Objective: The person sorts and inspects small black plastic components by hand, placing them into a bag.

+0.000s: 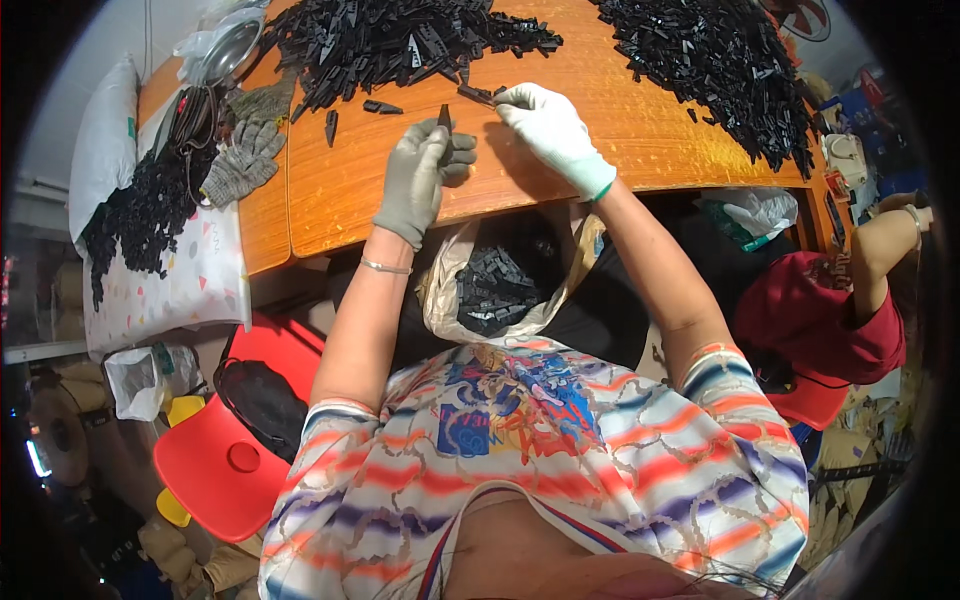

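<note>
My left hand [412, 180], in a grey glove, is closed with thumb and fingers on a small pointed black plastic piece [445, 117] that stands up from the grip. To its right, my right hand [550, 130] wears a white glove with a green cuff. Its thumb and forefinger are pinched at the end of another slim black plastic piece [476, 95], just above the orange wooden table [350, 190]. Beyond both hands spreads a big heap of similar black pieces [370, 45]. Two loose pieces, one of them a pointed piece [382, 107], lie left of my left hand.
A second black heap [715, 75] covers the far right. An open bag [440, 300] with dark pieces sits at my lap. Grey knitted gloves [245, 165] lie at the left, beside a metal bowl [232, 50]. A red chair [215, 465] and a person's red sleeve [830, 320] flank me.
</note>
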The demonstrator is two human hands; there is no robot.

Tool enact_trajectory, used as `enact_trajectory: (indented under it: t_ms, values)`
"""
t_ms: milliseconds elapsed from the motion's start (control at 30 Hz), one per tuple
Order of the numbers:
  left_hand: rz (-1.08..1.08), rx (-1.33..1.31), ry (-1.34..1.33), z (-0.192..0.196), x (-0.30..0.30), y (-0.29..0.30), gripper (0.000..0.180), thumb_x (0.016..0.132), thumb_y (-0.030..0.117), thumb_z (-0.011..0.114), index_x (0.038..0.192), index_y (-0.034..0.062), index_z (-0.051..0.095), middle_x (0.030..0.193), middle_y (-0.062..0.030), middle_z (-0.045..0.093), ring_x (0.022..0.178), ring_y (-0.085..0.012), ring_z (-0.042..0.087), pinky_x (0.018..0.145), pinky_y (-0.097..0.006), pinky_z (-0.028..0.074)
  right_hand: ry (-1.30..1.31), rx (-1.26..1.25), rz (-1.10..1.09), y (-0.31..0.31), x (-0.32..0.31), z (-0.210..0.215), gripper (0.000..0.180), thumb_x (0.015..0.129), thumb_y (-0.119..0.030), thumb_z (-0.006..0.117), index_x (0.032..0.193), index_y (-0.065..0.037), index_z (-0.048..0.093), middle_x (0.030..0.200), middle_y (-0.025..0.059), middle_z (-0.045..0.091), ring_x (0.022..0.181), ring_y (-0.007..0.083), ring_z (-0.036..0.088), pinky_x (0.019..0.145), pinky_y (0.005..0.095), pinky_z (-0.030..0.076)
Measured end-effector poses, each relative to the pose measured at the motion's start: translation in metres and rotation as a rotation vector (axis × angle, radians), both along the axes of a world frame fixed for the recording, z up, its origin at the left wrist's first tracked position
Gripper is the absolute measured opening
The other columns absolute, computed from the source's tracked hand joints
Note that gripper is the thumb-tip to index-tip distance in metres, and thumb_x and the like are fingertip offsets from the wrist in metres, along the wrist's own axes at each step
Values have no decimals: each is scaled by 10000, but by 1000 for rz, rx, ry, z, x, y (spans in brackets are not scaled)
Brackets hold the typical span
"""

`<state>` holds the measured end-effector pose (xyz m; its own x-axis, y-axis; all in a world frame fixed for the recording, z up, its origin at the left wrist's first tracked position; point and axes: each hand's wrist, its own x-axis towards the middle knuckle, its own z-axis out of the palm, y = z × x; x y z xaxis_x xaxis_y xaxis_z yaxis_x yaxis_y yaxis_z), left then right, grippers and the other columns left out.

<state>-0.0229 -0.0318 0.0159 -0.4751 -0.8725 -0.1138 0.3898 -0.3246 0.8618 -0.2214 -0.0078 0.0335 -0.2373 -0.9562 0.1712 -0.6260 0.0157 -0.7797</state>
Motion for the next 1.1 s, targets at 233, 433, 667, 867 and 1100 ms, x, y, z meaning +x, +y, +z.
enact_trajectory:
  t_ms: [233, 433, 667, 867, 1100]
  values:
    - [-169, 232, 294, -7, 17, 8, 361, 1019, 183, 370, 1309, -20, 443, 1027, -162, 592, 873, -224, 590, 749, -307, 505, -255, 41, 153, 24, 34, 25, 251, 888, -226, 615, 1058, -55, 686, 803, -33, 632, 695, 38, 532, 629, 205, 444]
    - [-215, 269, 359, -7, 16, 15, 332, 1010, 236, 422, 1261, 25, 473, 975, -99, 590, 787, -165, 579, 657, -268, 492, -210, -30, 143, 24, 42, 24, 252, 888, -219, 627, 1066, -51, 687, 845, -14, 662, 759, 58, 564, 691, 213, 468]
    - [-67, 115, 106, 12, 8, 35, 173, 993, 223, 475, 1076, 76, 510, 831, -17, 542, 613, -71, 498, 556, -185, 420, -337, -144, 86, 25, 55, 13, 258, 858, -210, 643, 1045, -35, 672, 972, 93, 698, 884, 148, 663, 796, 274, 511]
    - [10, -12, -11, 15, 6, 38, 204, 987, 217, 485, 1091, 49, 536, 763, 2, 553, 583, -26, 466, 497, -140, 370, -275, -144, 47, 31, 61, 17, 248, 860, -226, 644, 1045, -64, 680, 980, 90, 695, 894, 163, 665, 806, 272, 508]
    - [76, -160, -168, 14, 4, 45, 199, 972, 177, 495, 1082, 15, 531, 758, -4, 555, 571, -34, 453, 496, -163, 374, 210, -194, 69, 39, 61, 25, 209, 845, -237, 641, 986, -88, 678, 919, 118, 681, 835, 261, 670, 738, 336, 525]
